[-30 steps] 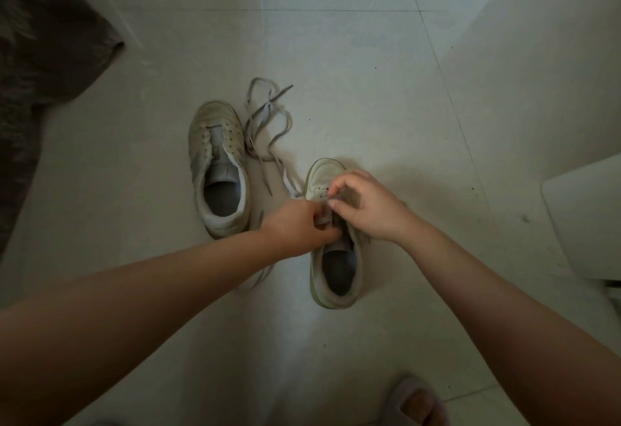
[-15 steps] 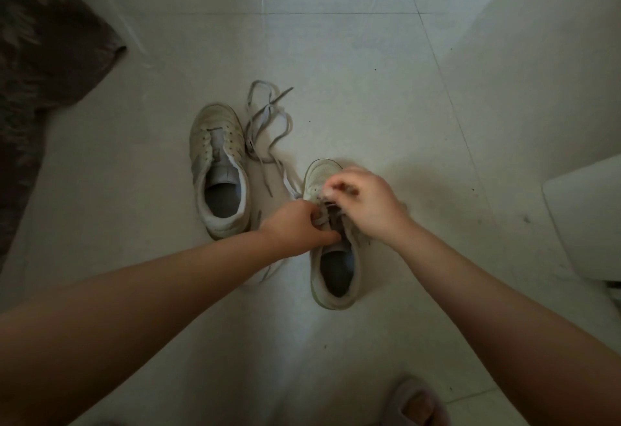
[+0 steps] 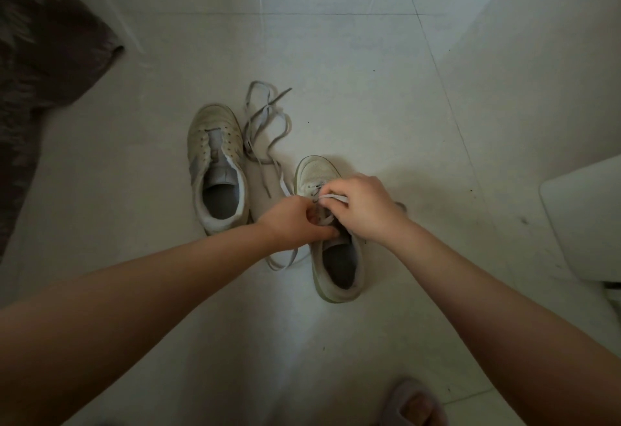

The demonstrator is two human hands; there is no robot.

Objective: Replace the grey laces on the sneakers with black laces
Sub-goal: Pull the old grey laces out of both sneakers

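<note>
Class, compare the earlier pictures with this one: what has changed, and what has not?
The right hand has pulled a loop of grey lace out of the right sneaker. The left hand still holds that sneaker's throat. The left sneaker and loose lace lie unmoved.

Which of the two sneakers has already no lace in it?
The left sneaker: its eyelets are bare. The right sneaker, under both hands, is still laced.
</note>
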